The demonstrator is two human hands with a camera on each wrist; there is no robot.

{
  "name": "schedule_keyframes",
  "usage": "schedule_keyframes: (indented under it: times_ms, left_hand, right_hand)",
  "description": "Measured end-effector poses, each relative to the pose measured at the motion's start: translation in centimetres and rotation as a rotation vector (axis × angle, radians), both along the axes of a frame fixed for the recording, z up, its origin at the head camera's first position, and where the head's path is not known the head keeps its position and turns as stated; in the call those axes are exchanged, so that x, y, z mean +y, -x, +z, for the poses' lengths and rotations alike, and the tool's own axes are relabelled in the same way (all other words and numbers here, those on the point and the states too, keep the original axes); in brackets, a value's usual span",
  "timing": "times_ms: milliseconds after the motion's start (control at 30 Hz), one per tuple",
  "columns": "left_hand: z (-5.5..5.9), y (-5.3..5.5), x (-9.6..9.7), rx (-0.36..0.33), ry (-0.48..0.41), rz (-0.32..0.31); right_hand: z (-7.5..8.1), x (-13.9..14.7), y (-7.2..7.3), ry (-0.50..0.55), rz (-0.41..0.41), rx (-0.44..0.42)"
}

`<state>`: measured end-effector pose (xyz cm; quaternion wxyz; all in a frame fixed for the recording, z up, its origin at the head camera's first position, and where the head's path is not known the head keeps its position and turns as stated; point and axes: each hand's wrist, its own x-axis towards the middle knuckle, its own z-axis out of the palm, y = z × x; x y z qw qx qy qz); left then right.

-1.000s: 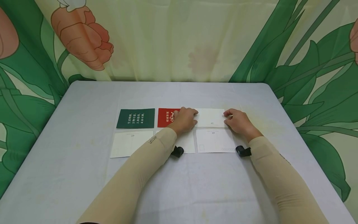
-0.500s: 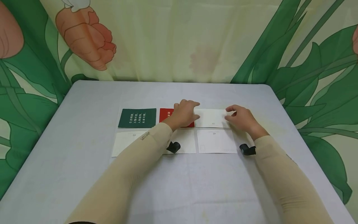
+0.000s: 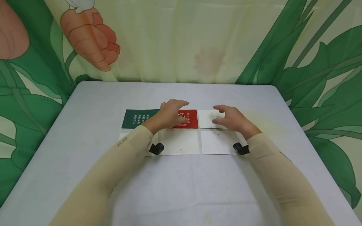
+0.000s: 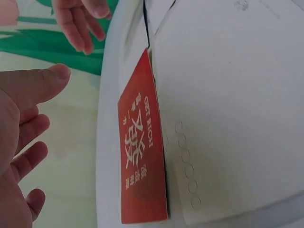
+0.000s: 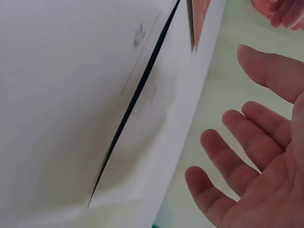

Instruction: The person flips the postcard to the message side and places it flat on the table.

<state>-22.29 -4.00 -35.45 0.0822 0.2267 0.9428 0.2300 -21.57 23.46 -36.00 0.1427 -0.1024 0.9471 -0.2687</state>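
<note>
Six postcards lie in two rows. At the back are a green card (image 3: 128, 119) with white lettering, a red card (image 3: 193, 117) and a white card (image 3: 205, 119). White cards form the front row; a middle one (image 3: 181, 142) and a right one (image 3: 215, 144) show well, while my left arm partly hides the front left card. My left hand (image 3: 171, 113) hovers over the red card and the green card's right end, fingers spread, holding nothing. Above the back white card is my right hand (image 3: 233, 118), also bare, its thumb apart from loosely bent fingers (image 5: 223, 142).
A white cloth covers the table (image 3: 169, 188), whose far edge meets a pale curtain (image 3: 169, 40) printed with leaves and flowers. Both forearms in beige sleeves (image 3: 282, 182) reach in from the front. Black wrist cameras (image 3: 156, 148) hang low over the front cards.
My left hand has lifted off the red and white cards and moved left, uncovering more of the red one. My right hand has left the white card's right edge and drifted left over it.
</note>
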Motion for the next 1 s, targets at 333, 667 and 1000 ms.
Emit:
schedule_keyframes:
  times_ms: [333, 667, 1000]
  left_hand:
    - [-1.5, -0.6, -3.7, -0.017, -0.033, 0.038]
    - [-3.4, -0.5, -6.2, -0.054, 0.036, 0.070]
    - [-4.4, 0.2, -7.0, -0.123, 0.033, 0.101]
  right_hand:
    - [-0.6, -3.5, 0.2, -0.041, 0.052, -0.003]
    - [-1.7, -6.3, 0.4, -0.037, 0.078, -0.016]
    - [-2.6, -7.1, 1.0, -0.119, 0.124, -0.036]
